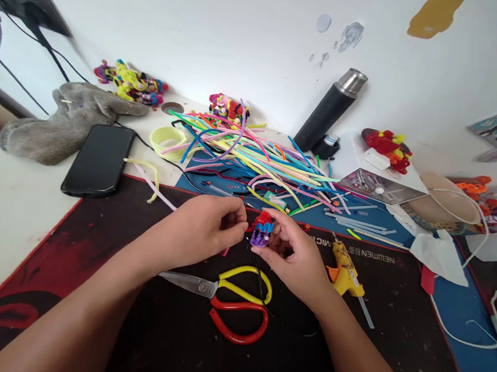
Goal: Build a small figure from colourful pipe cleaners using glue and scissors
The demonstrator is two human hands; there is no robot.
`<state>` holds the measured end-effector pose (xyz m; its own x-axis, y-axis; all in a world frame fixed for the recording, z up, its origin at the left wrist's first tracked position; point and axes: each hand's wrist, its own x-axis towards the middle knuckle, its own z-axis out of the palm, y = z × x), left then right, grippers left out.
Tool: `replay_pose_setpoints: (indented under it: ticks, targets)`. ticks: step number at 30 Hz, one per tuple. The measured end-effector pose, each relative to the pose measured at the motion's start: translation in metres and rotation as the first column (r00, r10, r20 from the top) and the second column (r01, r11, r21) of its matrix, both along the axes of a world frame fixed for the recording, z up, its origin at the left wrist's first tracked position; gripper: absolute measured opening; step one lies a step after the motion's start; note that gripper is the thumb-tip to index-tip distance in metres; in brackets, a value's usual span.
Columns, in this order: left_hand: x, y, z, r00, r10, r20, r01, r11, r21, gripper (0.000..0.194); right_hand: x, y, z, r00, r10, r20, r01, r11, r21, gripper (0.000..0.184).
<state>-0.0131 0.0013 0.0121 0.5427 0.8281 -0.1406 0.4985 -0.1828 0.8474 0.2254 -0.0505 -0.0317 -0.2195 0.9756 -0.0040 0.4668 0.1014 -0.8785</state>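
My right hand [301,256] pinches a small pipe-cleaner figure [262,233] between thumb and fingers. The figure is red on top, blue in the middle and purple below, with dark marks on its front. Just left of it is my left hand [204,228], thumb and forefinger pressed together close to the figure's red part. Whatever those fingertips hold, if anything, is too small to make out. Below both hands lie scissors [206,286] with one yellow and one red handle loop, blades pointing left. A thin black strand hangs beneath the figure, across the scissors.
A yellow glue gun [347,268] lies right of my right hand on the dark mat [304,356]. Behind are loose pipe cleaners [251,157], a tape roll [168,141], a black phone [99,160], a grey plush item [68,120], a black flask [329,112] and clear glue sticks [361,223].
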Motion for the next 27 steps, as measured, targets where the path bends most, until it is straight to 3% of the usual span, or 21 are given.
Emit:
replay_pose_setpoints:
  ticks: [14,27]
  targets:
    - [0.002,0.001,0.002,0.999,0.025,-0.021,-0.025,1.000,0.001,0.017,0.001,0.000,0.000,0.998,0.005,0.055,-0.006,1.000,0.010,0.059]
    - [0.012,-0.001,-0.008,0.961,0.120,0.249,-0.064,0.973,-0.222,0.020,0.001,-0.001,-0.001,1.000,-0.011,0.001,0.011,1.000,0.004,0.061]
